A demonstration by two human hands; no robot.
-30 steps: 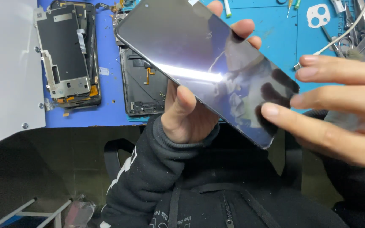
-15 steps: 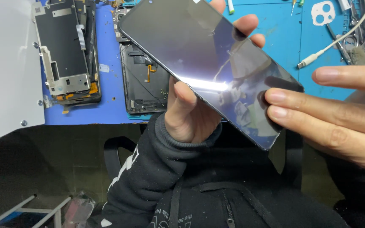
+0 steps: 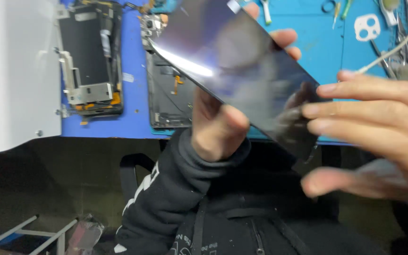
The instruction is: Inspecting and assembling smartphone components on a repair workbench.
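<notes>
Left hand: the left hand [image 3: 218, 127] comes up from a black hooded sleeve [image 3: 175, 189] at 6 o'clock and is clamped on the phone screen panel [image 3: 242, 75], thumb on its near edge, fingertips curling over the far edge at 1 o'clock.
Right hand: the right hand [image 3: 378, 132] enters from 3 o'clock, blurred, fingers spread apart; its fingertips lie at the panel's lower right corner, whether touching I cannot tell.
Panel: dark, glossy, rectangular, held tilted in the air above the bench edge, running from 11 o'clock down to 4 o'clock, with a bright streak of reflected light on it.
Below the bench: dark floor at 7 o'clock, with pale metal bars [image 3: 20, 236] and a small shiny wrapper [image 3: 86, 231] beside them.
Surface: a blue work mat [image 3: 135, 56] on the left joins a teal mat [image 3: 317, 38] on the right.
On the blue mat: an opened phone frame [image 3: 93, 61] with metal shields and orange flex at 10 o'clock, and a second dark phone chassis [image 3: 168, 104] just beside it, partly behind the panel.
Left edge: a white flat-sided casing [image 3: 15, 75] with small screws, at 9 o'clock.
Far right: a white camera-lens cover [image 3: 367, 27], a white cable [image 3: 397, 47] and metal tools at 1 to 2 o'clock.
</notes>
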